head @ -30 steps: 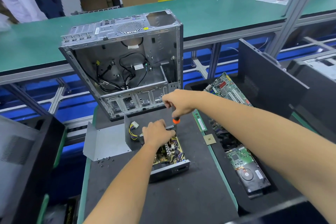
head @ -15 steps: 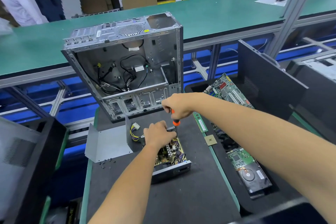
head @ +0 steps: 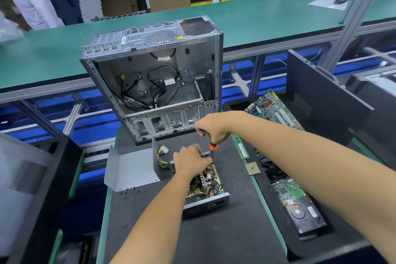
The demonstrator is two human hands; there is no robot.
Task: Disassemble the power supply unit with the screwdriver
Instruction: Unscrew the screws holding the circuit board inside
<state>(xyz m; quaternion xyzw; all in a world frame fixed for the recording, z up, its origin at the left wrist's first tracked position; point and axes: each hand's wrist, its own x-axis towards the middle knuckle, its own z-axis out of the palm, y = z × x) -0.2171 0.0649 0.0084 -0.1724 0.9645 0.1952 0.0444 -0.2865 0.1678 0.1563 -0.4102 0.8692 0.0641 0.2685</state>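
Orange collar showing just under the fist, the black-handled screwdriver (head: 212,143) stands nearly upright in the right hand (head: 211,127), whose fingers are curled tight round its handle; the shaft drops to the far right corner of the opened grey metal power supply unit (head: 205,191), directly below the grip. The left hand (head: 190,159) rests on the far end of that unit, fingers bent over its edge beside the shaft, so the two hands sit almost touching. Inside the open unit lies a yellowish circuit board crowded with components and coloured wires, and a yellow-and-black wire bundle with a white plug (head: 162,155) spills from its far left side. The unit sits on a dark grey work mat (head: 225,231). Just left lies its bent grey sheet-metal cover (head: 130,167), with small dark screws (head: 128,192) scattered at its near edge. Behind stands an empty silver computer case (head: 156,79) holding only loose black cables. To the right, a black tray (head: 278,242) holds a green motherboard (head: 274,109) and a hard drive (head: 300,210).
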